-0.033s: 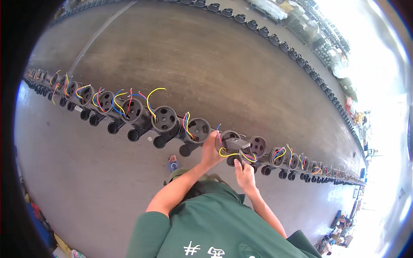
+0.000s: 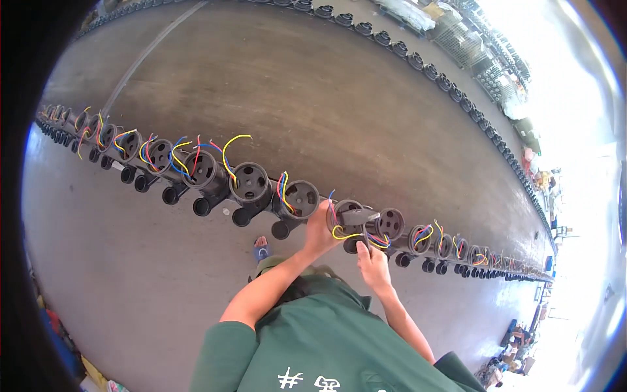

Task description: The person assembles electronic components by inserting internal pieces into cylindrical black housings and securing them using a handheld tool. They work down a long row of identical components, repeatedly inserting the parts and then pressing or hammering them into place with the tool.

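My right hand (image 2: 374, 268) grips the handle of a dark hammer (image 2: 360, 217), its head over the mouth of a black round housing (image 2: 332, 219). Against the left side of that housing is my left hand (image 2: 319, 230), curled round it with the fingertips hidden. A yellow wire (image 2: 346, 236) loops in front of the hammer's handle side, with red and blue wires close by. To the right stands another open housing (image 2: 392, 224); to the left is one (image 2: 302, 198) with coloured wires rising from it.
A long row of similar black housings (image 2: 250, 181) with short side spouts runs left and right in front of me. Beyond a brown floor (image 2: 281, 85) curves a second row of black parts (image 2: 416, 61). Wire crates (image 2: 460, 49) stand at the far right. My sandalled foot (image 2: 261, 248) shows below.
The hammer's head sits very slightly higher in the picture. Both hands keep nearly the same places.
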`<move>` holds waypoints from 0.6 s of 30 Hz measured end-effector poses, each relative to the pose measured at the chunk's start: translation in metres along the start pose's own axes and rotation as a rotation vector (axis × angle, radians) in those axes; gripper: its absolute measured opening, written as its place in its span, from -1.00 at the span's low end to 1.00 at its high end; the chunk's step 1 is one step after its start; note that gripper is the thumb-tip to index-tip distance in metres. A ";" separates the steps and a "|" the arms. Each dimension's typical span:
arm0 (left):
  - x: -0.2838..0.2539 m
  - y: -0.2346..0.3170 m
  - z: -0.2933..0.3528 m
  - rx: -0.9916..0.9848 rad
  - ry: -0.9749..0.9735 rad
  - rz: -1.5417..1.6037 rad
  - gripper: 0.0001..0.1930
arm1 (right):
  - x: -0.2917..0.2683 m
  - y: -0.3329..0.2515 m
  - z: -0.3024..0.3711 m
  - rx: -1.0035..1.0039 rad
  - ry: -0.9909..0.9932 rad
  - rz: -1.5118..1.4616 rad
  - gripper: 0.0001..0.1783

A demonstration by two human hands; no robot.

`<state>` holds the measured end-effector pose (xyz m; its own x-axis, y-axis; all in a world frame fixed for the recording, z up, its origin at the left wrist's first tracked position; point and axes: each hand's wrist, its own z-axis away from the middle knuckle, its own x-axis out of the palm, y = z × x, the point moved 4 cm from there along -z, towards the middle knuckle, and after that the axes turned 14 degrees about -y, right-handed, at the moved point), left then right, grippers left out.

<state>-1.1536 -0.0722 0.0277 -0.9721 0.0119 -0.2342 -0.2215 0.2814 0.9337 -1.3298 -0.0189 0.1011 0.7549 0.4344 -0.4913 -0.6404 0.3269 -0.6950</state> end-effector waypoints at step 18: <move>-0.003 -0.014 0.008 -0.063 0.024 0.019 -0.02 | -0.016 -0.053 0.030 -0.004 0.017 -0.100 -0.51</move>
<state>-1.1465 -0.0690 0.0131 -0.9776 -0.0066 -0.2105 -0.2067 0.2207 0.9532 -1.3124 -0.0180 0.1617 0.8171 0.3860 -0.4283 -0.5615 0.3643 -0.7429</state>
